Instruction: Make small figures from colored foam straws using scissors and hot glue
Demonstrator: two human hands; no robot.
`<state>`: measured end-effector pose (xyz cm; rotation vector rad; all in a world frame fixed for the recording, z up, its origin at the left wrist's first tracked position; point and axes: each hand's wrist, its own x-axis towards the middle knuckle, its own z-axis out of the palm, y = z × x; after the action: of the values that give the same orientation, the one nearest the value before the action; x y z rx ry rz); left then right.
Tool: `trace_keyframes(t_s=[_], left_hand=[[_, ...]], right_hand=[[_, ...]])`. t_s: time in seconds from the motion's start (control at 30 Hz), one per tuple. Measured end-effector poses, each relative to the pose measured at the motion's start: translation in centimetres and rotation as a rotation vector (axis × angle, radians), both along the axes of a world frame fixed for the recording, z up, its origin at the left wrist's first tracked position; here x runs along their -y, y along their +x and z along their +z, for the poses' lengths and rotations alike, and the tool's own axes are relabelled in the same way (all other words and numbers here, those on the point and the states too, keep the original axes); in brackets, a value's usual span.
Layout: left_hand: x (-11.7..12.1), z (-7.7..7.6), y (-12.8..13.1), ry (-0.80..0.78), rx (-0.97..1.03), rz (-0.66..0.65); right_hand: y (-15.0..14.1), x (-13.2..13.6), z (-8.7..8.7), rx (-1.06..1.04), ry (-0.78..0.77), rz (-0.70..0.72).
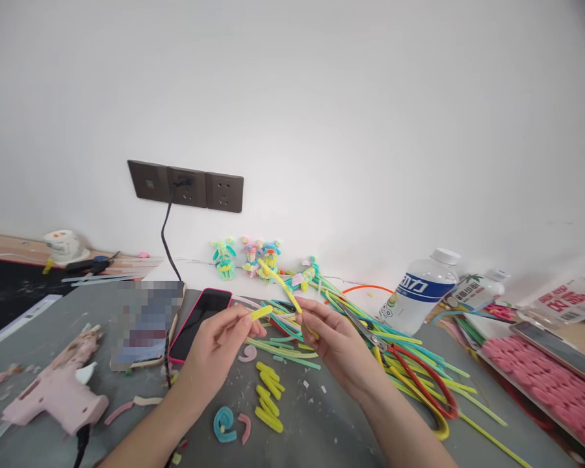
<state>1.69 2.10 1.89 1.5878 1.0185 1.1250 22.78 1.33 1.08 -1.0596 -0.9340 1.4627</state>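
Note:
My left hand pinches a short yellow pipe cleaner piece between thumb and fingers. A longer, bent yellow pipe cleaner rises from my right hand, whose fingers are closed on it. The two pieces are apart. On the grey mat below the hands lie several folded yellow pipe cleaner pieces, a curled blue piece and a small pink one. Red-and-yellow-handled scissors rest by my right wrist, on a heap of green and yellow pipe cleaners.
A pink glue gun lies at left, beside a phone with a blurred screen and a pink-edged phone. Small pipe cleaner figures stand by the wall. At right are a clear bottle and pink bundles.

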Motion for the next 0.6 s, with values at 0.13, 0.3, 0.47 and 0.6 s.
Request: trace_keyframes(t_s=[0.13,0.3,0.47,0.6], left_hand=[[0.2,-0.1,0.4,-0.069,-0.178,-0.124],[0.5,-0.8,0.8,-0.023,-0.464,-0.308],[-0.1,-1.9,0.6,0.123,-0.620,-0.258],[-0.4,-2.2,0.5,0.128,-0.728,-0.246]], right_hand=[[-0.2,-0.1,0.3,-0.251,-0.078,-0.030],[-0.4,0.0,0.6,-0.294,-0.106,-0.066],[-0.5,0.1,0.8,-0.223,-0.114,-0.087],[-0.5,0.0,0.5,-0.168,-0.094,-0.091]])
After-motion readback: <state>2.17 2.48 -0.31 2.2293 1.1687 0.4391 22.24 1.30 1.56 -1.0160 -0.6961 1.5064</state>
